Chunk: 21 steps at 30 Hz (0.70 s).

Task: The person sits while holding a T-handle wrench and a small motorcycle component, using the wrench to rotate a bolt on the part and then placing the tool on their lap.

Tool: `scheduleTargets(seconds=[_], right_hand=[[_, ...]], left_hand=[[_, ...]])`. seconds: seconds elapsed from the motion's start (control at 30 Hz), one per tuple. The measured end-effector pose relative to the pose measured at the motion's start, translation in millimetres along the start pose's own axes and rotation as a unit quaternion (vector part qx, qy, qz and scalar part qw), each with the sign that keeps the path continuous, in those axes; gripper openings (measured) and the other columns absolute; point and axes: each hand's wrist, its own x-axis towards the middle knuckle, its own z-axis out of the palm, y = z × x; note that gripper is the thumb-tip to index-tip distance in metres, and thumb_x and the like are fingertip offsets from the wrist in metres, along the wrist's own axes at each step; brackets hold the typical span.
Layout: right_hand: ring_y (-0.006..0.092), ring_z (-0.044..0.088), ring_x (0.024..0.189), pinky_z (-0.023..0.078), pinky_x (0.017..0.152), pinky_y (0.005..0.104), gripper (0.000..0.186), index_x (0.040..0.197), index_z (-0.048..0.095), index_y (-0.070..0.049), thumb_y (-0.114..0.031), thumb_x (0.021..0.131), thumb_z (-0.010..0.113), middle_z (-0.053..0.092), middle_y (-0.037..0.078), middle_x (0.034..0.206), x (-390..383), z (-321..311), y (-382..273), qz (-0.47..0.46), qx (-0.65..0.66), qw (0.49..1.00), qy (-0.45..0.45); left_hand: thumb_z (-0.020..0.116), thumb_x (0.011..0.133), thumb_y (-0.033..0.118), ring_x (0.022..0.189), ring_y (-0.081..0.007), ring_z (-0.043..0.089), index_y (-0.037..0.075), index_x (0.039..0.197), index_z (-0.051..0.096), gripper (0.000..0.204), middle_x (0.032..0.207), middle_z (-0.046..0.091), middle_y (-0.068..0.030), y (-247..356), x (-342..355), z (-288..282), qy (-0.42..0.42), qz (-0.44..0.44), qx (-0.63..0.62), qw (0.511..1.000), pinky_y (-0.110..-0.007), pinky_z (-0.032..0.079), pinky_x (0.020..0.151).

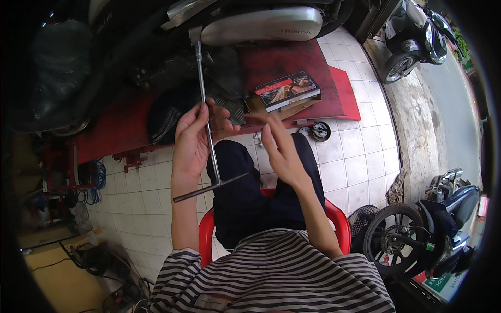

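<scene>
My left hand (192, 140) is closed lightly around the shaft of a long chrome T-handle wrench (212, 147), the thumb lying along the metal. The wrench's dark crossbar points toward me over my lap, and its far end meets the motorbike beside the silver engine-side cover (263, 25). What its tip sits on is hidden. To the right of the shaft, my right hand (286, 155) is raised over my knees with nothing in it. Its fingers are apart, and the tips are smeared by motion.
A red bench (334, 96) under the motorbike carries a printed box (288, 89) on brown cardboard. A round black dish (321, 131) with small parts is by its edge. I sit on a red chair (340, 224). Parked motorbikes (394, 235) stand to the right; blue hose (98, 180) lies left.
</scene>
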Motion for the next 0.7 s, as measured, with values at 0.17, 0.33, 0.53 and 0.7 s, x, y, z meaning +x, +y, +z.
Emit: scheduleTargets(seconds=[0.17, 0.33, 0.53, 0.7], right_hand=[[0.0289, 0.056, 0.099, 0.040, 0.094, 0.0398, 0.028, 0.124, 0.060, -0.007, -0.020, 0.102, 0.050, 0.058, 0.011, 0.105, -13, 24, -4, -0.039, 0.017, 0.996, -0.077], [0.0253, 0.056, 0.077, 0.044, 0.073, 0.0355, 0.019, 0.111, 0.066, -0.002, -0.011, 0.099, 0.053, 0.055, 0.010, 0.080, 10, 28, 4, -0.085, 0.082, 0.993, -0.017], [0.0254, 0.049, 0.070, 0.041, 0.066, 0.0363, 0.011, 0.101, 0.068, -0.003, -0.008, 0.094, 0.061, 0.049, 0.010, 0.074, 29, 29, 17, -0.091, 0.109, 0.990, 0.022], [0.0263, 0.050, 0.070, 0.042, 0.066, 0.0373, 0.008, 0.097, 0.068, -0.004, -0.008, 0.091, 0.064, 0.051, 0.010, 0.073, 31, 18, 15, -0.120, 0.057, 0.990, 0.048]], left_hand=[[0.041, 0.106, 0.011, 0.094, -0.0249, 0.071, -0.006, 0.114, 0.050, 0.021, 0.108, 0.064, -0.0209, 14, 51, 3, 0.000, 0.024, 0.030, 0.999, -0.043, 0.058, 0.097], [0.041, 0.106, 0.014, 0.100, -0.0310, 0.070, -0.007, 0.113, 0.052, 0.024, 0.110, 0.064, -0.0214, 27, 77, -6, 0.006, 0.019, 0.022, 1.000, -0.046, 0.056, 0.101], [0.042, 0.106, 0.015, 0.101, -0.0301, 0.069, -0.008, 0.117, 0.053, 0.028, 0.111, 0.064, -0.0217, 28, 95, -18, 0.002, 0.011, 0.015, 1.000, -0.047, 0.054, 0.103], [0.043, 0.107, 0.021, 0.100, -0.0283, 0.070, -0.005, 0.121, 0.053, 0.032, 0.113, 0.065, -0.0196, 21, 85, -8, 0.019, 0.003, 0.101, 0.995, -0.044, 0.059, 0.092]])
